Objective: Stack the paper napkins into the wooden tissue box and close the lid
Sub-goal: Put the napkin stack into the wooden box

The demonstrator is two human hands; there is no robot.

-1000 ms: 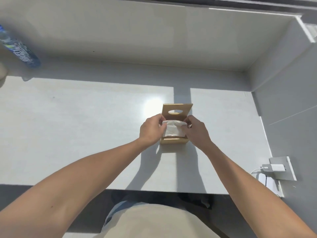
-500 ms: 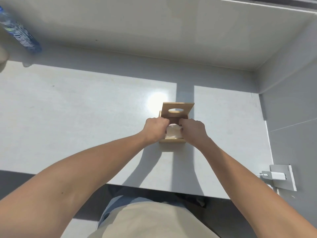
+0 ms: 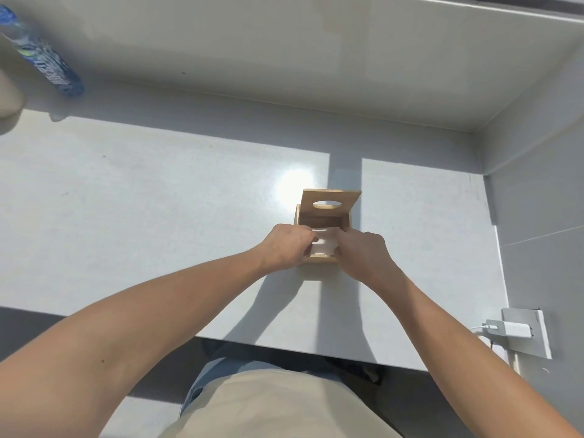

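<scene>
Your wooden tissue box (image 3: pixel 319 259) sits on the white worktop (image 3: pixel 158 216), its lid (image 3: pixel 330 200) standing open at the far side. Your left hand (image 3: pixel 289 245) and right hand (image 3: pixel 363 251) meet over the box, fingers curled around the paper napkins (image 3: pixel 325 243), which sit inside it. A water bottle (image 3: pixel 44 61) lies far left of the box.

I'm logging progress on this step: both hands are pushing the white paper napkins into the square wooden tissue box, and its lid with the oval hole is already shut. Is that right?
Not quite. The head view shows the wooden lid with the oval hole standing open, tilted up at the far side of the square wooden tissue box. The rest holds: the left hand and right hand are both on the white paper napkins in the box.
</scene>
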